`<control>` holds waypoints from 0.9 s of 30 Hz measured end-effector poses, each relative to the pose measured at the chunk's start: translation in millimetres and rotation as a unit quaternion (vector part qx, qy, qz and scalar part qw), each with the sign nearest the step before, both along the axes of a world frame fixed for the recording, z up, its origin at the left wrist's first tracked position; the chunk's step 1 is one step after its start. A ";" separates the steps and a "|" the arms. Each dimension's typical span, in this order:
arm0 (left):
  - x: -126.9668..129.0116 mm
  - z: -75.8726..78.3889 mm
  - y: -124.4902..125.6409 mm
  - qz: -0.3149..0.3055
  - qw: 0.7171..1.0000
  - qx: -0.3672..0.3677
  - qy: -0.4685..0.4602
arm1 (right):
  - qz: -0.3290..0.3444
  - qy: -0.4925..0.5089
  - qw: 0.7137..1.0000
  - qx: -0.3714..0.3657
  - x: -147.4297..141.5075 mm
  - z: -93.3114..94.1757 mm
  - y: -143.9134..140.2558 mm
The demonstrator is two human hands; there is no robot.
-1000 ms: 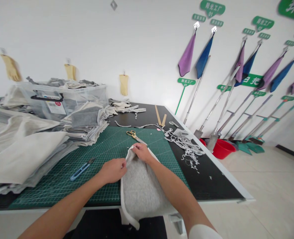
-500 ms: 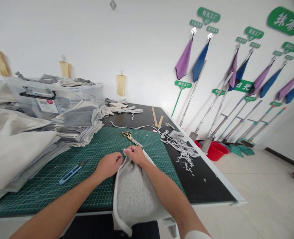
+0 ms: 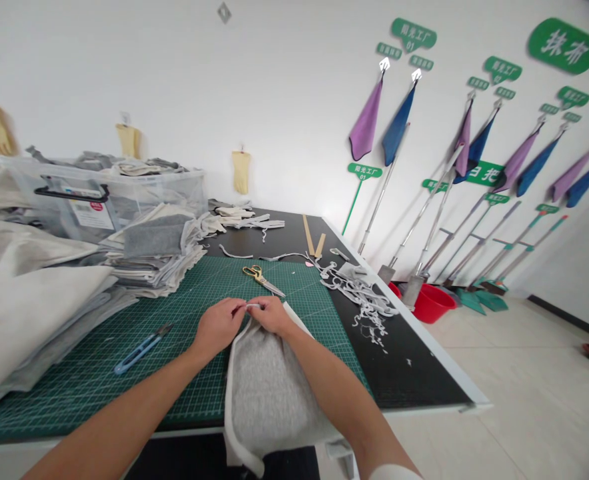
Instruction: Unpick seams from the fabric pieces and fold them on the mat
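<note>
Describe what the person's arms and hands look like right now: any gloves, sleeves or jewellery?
Both hands, left hand and right hand, are bare: no gloves, rings or watch visible. Both forearms are uncovered. A white sleeve edge shows on the right arm at the bottom of the view.

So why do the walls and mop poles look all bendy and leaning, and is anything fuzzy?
Head view: the wide lens bends the edges, so the metal mop poles lean and the black table edge slants. Light is soft and even, shadows faint, no glare. Both hands, left hand and right hand, and the grey fleece cloth look sharp; the far corners smear slightly.
</note>
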State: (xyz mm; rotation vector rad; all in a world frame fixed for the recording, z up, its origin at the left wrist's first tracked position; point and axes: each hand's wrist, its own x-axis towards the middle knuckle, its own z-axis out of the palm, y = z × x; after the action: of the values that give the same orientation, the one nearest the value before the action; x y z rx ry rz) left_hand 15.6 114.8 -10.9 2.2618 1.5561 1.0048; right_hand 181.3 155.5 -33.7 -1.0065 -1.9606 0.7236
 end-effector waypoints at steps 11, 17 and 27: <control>-1.6 -11.1 10.4 0.033 0.996 -0.066 -0.045 | 0.037 -0.045 0.998 0.007 -2.5 3.2 -3.5; -17.7 -2.5 10.8 0.059 0.995 -0.076 -0.036 | 0.021 -0.062 0.998 -0.002 -1.1 1.2 -1.7; -113.5 15.4 -36.0 0.125 0.956 -0.029 0.263 | 0.022 -0.074 0.997 -0.014 -1.7 1.8 -0.1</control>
State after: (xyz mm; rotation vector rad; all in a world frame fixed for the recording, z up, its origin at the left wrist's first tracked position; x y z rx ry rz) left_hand -97.9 78.8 4.6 2.4623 2.0882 0.3986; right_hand 179.6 155.4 -31.9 -1.0635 -2.1111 0.7212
